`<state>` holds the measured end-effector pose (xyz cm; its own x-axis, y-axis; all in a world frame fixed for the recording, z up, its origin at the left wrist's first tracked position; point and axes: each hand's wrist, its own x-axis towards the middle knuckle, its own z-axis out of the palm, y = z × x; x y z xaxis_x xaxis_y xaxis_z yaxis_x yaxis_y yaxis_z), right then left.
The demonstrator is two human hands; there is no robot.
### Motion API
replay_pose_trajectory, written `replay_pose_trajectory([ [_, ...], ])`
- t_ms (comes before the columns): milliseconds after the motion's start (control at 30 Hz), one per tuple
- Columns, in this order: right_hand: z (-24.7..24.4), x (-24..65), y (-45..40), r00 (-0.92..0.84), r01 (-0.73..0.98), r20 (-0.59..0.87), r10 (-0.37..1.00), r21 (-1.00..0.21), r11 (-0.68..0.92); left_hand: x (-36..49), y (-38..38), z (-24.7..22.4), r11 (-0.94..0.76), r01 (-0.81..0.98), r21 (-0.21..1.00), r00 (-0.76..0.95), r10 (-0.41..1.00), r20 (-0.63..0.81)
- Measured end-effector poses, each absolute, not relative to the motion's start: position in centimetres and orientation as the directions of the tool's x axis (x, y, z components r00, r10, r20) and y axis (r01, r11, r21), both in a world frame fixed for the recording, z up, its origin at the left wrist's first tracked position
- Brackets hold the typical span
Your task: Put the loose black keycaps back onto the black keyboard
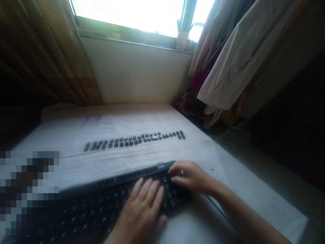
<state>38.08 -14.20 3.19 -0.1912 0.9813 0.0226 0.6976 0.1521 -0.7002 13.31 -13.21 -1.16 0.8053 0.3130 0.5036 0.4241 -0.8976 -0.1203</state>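
Note:
A black computer keyboard [93, 200] lies at a slant across the front of the table, somewhat blurred. Flat over its right-hand keys rests my left hand [143, 206], fingers stretched out and side by side. My right hand [190, 176] is at the keyboard's upper right corner. Its thumb and index finger curve toward each other at the keys there; anything between the tips is too small to make out. Beyond the keyboard, many loose black keycaps [126, 144] lie lined up in rows on the tabletop.
The table [228, 169] has a pale cloth-like cover, and its right edge runs diagonally. A cable [218, 206] passes under my right forearm. Behind stand a window, a potted plant [182, 40] on the sill, a curtain [50, 51] and hanging clothes [228, 71].

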Motion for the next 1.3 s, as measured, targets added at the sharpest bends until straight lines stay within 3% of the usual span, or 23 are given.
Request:
replay_pose_trajectory([
  [300,2.6,37.6,-14.4,-0.196,0.726,0.006,0.981,-0.671,0.149,13.9,-13.6,-0.6,-0.902,0.419,-0.106,0.818,0.324,0.475],
  [600,2.5,37.4,-14.5,-0.163,0.723,0.013,0.987,-0.678,0.128,16.2,-13.1,-0.3,-0.902,0.431,0.019,0.812,0.397,0.427],
  [933,2.4,37.7,-14.3,-0.117,0.65,-0.004,0.993,-0.757,0.073,16.5,-13.0,-0.5,-0.895,0.443,0.059,0.797,0.423,0.432],
  [1067,2.3,37.2,-14.2,-0.02,0.691,0.016,1.0,-0.723,0.025,16.4,-12.9,-0.3,-0.89,0.449,0.082,0.803,0.441,0.401],
  [1300,2.2,36.9,-14.2,-0.029,0.731,0.003,1.0,-0.682,0.023,16.4,-13.0,-0.3,-0.892,0.446,0.071,0.806,0.435,0.401],
])
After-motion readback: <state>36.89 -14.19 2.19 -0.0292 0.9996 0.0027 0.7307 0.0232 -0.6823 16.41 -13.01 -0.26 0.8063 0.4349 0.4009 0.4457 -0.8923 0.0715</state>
